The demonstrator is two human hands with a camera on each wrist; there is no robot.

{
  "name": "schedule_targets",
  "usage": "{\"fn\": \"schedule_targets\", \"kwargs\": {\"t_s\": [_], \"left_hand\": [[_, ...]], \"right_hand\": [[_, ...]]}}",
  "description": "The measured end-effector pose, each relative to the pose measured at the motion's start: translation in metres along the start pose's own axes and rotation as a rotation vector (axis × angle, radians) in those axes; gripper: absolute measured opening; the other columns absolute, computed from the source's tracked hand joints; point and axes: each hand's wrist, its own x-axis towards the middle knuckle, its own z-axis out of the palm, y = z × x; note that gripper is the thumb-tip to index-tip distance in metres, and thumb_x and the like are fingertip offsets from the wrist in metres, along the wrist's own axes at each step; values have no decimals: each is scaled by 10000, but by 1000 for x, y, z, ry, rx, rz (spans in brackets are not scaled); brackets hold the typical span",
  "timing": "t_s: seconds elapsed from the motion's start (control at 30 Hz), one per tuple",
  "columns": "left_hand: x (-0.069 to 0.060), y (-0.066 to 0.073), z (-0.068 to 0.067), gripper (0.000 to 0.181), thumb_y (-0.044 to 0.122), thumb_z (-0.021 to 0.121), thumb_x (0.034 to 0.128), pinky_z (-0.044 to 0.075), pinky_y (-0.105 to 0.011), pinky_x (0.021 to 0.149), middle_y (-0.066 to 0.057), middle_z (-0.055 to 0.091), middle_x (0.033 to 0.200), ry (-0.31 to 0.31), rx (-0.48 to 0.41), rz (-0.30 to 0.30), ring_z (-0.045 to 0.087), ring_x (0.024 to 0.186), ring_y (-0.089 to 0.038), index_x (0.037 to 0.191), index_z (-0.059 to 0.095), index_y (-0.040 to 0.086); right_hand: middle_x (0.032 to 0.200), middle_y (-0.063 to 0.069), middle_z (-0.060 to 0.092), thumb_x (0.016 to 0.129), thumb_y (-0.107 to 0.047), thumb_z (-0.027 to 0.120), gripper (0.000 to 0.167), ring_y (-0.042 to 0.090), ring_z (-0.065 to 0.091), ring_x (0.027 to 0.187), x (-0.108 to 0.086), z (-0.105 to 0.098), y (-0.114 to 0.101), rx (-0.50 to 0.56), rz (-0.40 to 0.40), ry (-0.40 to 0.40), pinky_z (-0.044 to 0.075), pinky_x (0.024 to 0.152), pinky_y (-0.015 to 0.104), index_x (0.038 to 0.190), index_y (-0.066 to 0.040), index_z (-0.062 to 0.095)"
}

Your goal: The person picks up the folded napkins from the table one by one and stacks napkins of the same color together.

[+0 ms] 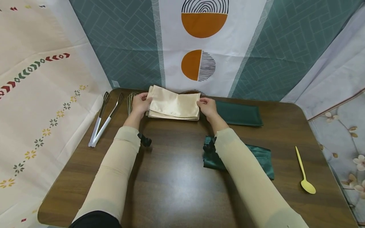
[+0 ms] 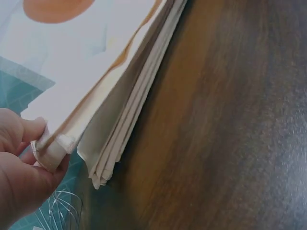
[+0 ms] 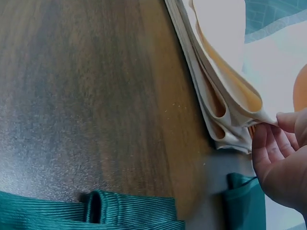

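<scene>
A folded cream cloth (image 1: 174, 103) lies in layers at the back of the table, its top layer raised a little. The left hand (image 1: 140, 104) pinches its left end; in the left wrist view the thumb and fingers of that hand (image 2: 26, 165) grip a corner above several lower layers (image 2: 112, 148). At the other end, the right hand (image 1: 207, 107) pinches the right edge. In the right wrist view, thumb and fingertips of this hand (image 3: 283, 153) hold the corner of the upper fold (image 3: 230, 86), with looped layers beneath it.
A whisk (image 1: 130, 103) stands beside the left hand, with two white-handled utensils (image 1: 99, 129) farther left. Right of the cream cloth lies a flat dark green cloth (image 1: 239, 113). Another green cloth (image 1: 260, 158) is partly under the right forearm. A yellow spoon (image 1: 304, 177) lies far right.
</scene>
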Motion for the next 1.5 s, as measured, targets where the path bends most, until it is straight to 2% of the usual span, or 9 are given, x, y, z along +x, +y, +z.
{"fn": "schedule_targets", "kwargs": {"t_s": [0.17, 0.27, 0.47, 0.6, 0.8, 1.03, 1.13, 1.3, 1.5], "left_hand": [[2, -5, 1, 374, 96, 555, 1036, 497, -278, 853, -179, 598, 1203, -1, 71, 1, 562, 1047, -217, 1390, 582, -20], [3, -9, 1, 375, 90, 546, 1034, 500, -325, 881, -205, 604, 1236, -13, 122, 23, 568, 1074, -256, 1391, 579, -23], [2, -10, 0, 450, 86, 516, 1029, 473, -457, 1025, -262, 568, 1363, -96, 277, 82, 556, 1218, -371, 1457, 491, -48], [0, -8, -1, 536, 111, 511, 1035, 391, -505, 1115, -299, 455, 1480, -157, 378, 106, 445, 1363, -429, 1515, 370, -82], [-5, -4, 2, 636, 148, 529, 1036, 214, -494, 1211, -299, 285, 1584, -157, 511, 189, 257, 1474, -435, 1551, 248, -96], [-24, 3, 19, 536, 133, 579, 1016, 281, -491, 1180, -233, 354, 1534, -71, 440, 349, 319, 1440, -397, 1498, 414, -33], [-37, 10, 28, 481, 132, 600, 1006, 333, -497, 1146, -221, 425, 1482, -78, 409, 435, 394, 1392, -400, 1445, 488, -29], [-62, 22, 42, 396, 102, 629, 988, 436, -491, 1059, -214, 567, 1349, -170, 330, 545, 533, 1267, -379, 1349, 577, -53], [-89, 29, 57, 391, 118, 648, 993, 448, -454, 1049, -197, 622, 1311, -288, 276, 548, 572, 1245, -315, 1341, 589, -50]], "right_hand": [[1201, 175, 650, 1018, -147, 619, 317, 244, 612, 1067, 0, 1, 4, -11, 3, -2, 525, 914, 384, 1290, 13, 646], [1205, 188, 654, 1018, -124, 614, 321, 246, 619, 1038, 0, 1, 7, -12, -5, -3, 533, 893, 379, 1301, 25, 637], [1206, 184, 682, 1010, -138, 632, 333, 281, 653, 1070, -2, -4, 10, -67, -29, 13, 535, 917, 399, 1307, 13, 639], [1188, 172, 704, 1002, -160, 643, 334, 296, 675, 1068, -5, -10, 12, -144, -75, 29, 542, 915, 406, 1292, 6, 649], [1175, 172, 708, 984, -135, 662, 345, 294, 669, 1087, -13, -19, 11, -195, -200, 92, 547, 898, 405, 1281, 39, 641], [1215, 155, 695, 998, -192, 660, 392, 287, 664, 1129, -33, -35, 8, -194, -264, 56, 547, 927, 418, 1322, 23, 613], [1231, 156, 686, 1005, -229, 655, 423, 307, 651, 1142, -44, -47, 7, -225, -297, 3, 526, 960, 452, 1347, 12, 594], [1241, 166, 677, 1014, -240, 643, 422, 334, 633, 1164, -60, -67, 6, -276, -345, -65, 498, 1001, 469, 1357, -2, 584], [1242, 172, 679, 1012, -226, 646, 416, 327, 634, 1168, -79, -84, 7, -284, -367, -81, 501, 1003, 462, 1358, -3, 581]]}}
